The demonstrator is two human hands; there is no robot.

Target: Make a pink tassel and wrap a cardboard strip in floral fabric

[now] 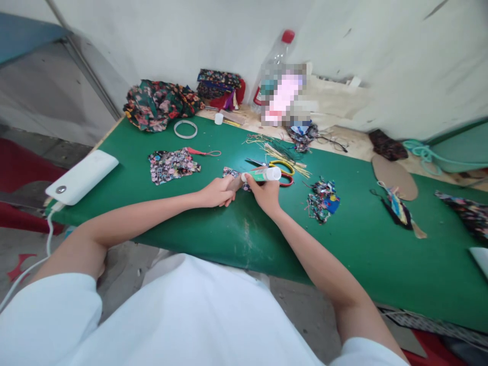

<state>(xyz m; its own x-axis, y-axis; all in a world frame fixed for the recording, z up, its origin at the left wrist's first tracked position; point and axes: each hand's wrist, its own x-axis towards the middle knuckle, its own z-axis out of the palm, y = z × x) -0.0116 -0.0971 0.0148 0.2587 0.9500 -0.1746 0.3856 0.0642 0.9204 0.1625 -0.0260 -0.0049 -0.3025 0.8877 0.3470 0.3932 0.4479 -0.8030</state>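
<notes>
My right hand (267,194) is closed round a white and green glue stick (261,176), its narrow end pointing left. That end meets a small brownish flat piece (235,184), possibly cardboard, pinched in my left hand (216,193). Floral fabric (230,172) shows behind and beside the piece; whether it is joined to it I cannot tell. Just beyond the glue stick lie scissors with one yellow and one red handle (282,168), blades pointing left. Left of my hands a floral fabric patch (173,165) lies flat, with a red cord tassel (200,152) at its edge.
A white power bank (82,177) with a cable lies at the left edge of the green table (213,234). Fabric scraps (323,201) and a brown oval board (394,177) are on the right. Along the back stand bunched floral cloth (160,104), a clear ring (185,129) and a bottle (276,61).
</notes>
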